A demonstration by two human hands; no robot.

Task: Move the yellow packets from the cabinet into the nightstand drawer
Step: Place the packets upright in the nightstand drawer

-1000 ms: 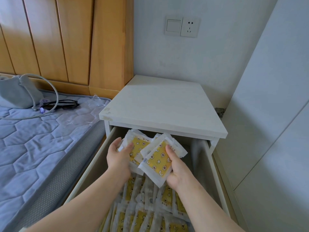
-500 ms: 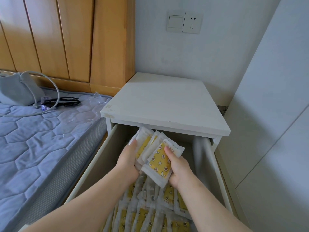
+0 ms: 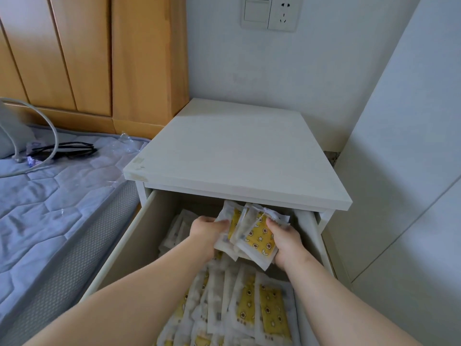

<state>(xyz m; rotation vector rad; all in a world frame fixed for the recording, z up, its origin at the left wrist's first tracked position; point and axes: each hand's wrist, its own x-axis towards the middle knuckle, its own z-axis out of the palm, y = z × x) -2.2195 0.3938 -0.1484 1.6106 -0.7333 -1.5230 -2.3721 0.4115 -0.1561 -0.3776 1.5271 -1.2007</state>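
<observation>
While both hands hold a bundle of yellow packets over the back of the open nightstand drawer, the step in hand looks like setting that bundle down behind the ones already stored. Only the head view is given, so all of this comes from it.

The left hand clamps the bundle's left edge, its grip pressed together on the packets with the thumb on top. The right hand does the same on the right edge, thumb over the front packet, fingers curled under. Between them the bundle tilts, its top edge close under the overhanging nightstand top, its lower corner pointing down toward the rows of packets in the drawer. More pale packets lie at the back left of the drawer, partly shaded.

To do this well, I would lower the bundle straight into the gap between the front rows and the back wall, keeping both grips squeezed until the bottom edges rest on something. Letting go early would probably fan the slippery wrappers out and spill them over the tidy rows. The top edge should stay clear of the nightstand top so nothing catches or folds. Once seated, the hands can ease apart and pat the packets upright.

The cabinet they come from cannot be picked out with certainty here.
</observation>
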